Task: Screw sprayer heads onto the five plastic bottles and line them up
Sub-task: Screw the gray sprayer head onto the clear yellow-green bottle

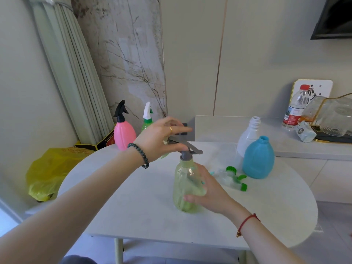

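A clear green bottle (183, 184) stands upright mid-table. My right hand (206, 189) wraps its right side. On its neck sits a grey sprayer head (187, 148), gripped from the left by my left hand (162, 137). At the table's far left stand a pink bottle (123, 135) with a black sprayer and a green bottle (147, 123) with a white sprayer. To the right are a blue bottle (258, 159) and a white bottle (247, 136), both with bare necks. Loose sprayer heads (233, 177), clear with green parts, lie on the table beside the blue bottle.
The white oval table (133, 197) meets a grey counter (215, 128) at the back right, holding a water bottle (294, 108), a crumpled packet (304, 131) and a glass rack (331, 119). A yellow bag (47, 172) lies on the floor at the left.
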### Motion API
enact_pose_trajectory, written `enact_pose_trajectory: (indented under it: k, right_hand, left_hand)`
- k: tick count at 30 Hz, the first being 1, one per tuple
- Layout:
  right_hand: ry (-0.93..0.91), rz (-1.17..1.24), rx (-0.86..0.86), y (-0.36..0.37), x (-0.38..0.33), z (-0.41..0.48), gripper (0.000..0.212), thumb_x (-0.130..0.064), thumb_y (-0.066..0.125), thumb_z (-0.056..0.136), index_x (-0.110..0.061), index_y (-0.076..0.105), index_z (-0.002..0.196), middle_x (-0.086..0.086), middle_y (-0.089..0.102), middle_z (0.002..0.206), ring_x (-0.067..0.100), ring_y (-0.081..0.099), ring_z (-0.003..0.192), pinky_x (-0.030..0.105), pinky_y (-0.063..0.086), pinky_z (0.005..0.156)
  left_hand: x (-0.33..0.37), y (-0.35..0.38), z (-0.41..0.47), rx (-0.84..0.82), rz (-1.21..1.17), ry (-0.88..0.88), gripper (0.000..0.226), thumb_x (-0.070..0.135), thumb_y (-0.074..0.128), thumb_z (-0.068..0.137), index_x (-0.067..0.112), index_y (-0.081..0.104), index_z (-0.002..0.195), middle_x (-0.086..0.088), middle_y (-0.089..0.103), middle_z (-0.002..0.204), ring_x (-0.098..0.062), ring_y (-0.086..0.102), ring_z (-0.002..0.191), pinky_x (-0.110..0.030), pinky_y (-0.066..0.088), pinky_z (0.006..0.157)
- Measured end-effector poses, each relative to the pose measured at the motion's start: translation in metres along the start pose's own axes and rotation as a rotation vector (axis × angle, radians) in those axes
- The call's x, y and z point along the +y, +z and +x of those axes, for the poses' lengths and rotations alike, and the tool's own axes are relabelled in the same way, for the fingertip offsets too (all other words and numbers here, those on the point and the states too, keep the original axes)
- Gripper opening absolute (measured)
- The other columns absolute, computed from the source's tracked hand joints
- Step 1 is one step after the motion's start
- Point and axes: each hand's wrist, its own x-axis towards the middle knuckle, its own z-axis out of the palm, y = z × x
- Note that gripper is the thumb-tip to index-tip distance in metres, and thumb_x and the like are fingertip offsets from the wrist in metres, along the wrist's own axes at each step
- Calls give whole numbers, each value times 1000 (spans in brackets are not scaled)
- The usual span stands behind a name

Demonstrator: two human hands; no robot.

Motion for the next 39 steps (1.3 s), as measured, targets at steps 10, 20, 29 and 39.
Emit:
enact_pose_trajectory:
  k: [10, 20, 29, 39]
  right_hand:
    - [15, -57, 110, 26, 28, -27, 97, -36, 79, 61, -46, 19, 136, -11, 35, 144, 11, 35, 133, 35, 33, 110]
    - [-80, -47, 300, 7, -11, 48, 71, -28, 83, 57, -47, 38, 109, -15, 56, 112, -1, 57, 99, 21, 50, 81]
    - [-43, -58, 419, -16, -3, 198, 62, -24, 83, 60, -27, 42, 106, -15, 52, 93, 2, 51, 84, -2, 36, 61]
    - [111, -116, 373, 4, 66, 230, 87, -38, 82, 59, -27, 34, 131, -1, 44, 114, 12, 50, 100, 23, 40, 83]
  left_hand:
    - [-9, 92, -90, 196, -613, -539, 46, 27, 68, 75, 37, 38, 109, 12, 52, 108, -15, 53, 103, -29, 46, 82]
    - [-33, 81, -32, 199, -752, -464, 43, 20, 67, 75, 26, 41, 109, 15, 50, 109, -2, 51, 97, -3, 46, 68]
    - [-125, 88, 79, 136, -633, -572, 63, 36, 52, 86, 20, 24, 141, -3, 40, 144, -18, 39, 131, -30, 31, 108]
    - [-170, 153, 73, 139, -738, -690, 62, 33, 49, 89, 23, 18, 142, -6, 36, 145, -25, 44, 126, -40, 34, 108]
